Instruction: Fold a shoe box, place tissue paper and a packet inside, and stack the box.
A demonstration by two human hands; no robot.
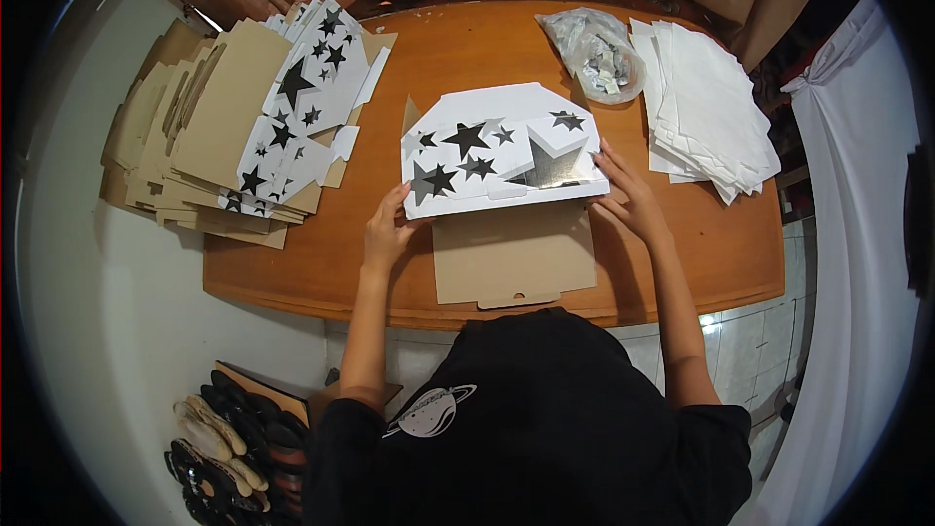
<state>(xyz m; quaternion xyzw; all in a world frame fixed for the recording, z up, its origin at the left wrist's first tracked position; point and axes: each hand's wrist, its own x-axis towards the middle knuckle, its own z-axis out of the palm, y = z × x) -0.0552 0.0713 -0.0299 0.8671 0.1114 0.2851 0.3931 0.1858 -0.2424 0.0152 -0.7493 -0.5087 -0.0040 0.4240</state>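
Hands, left (388,230) and right (628,197), fingers spread, pinch star-printed box (497,151) edges.

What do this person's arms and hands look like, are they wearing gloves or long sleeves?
No gloves: the left hand and right hand are both bare, and so are the forearms up past the elbows. The person wears a black short-sleeved top with a small white planet-with-ring design on the left of the chest. I cannot make out any rings, watch or bracelet at this size.
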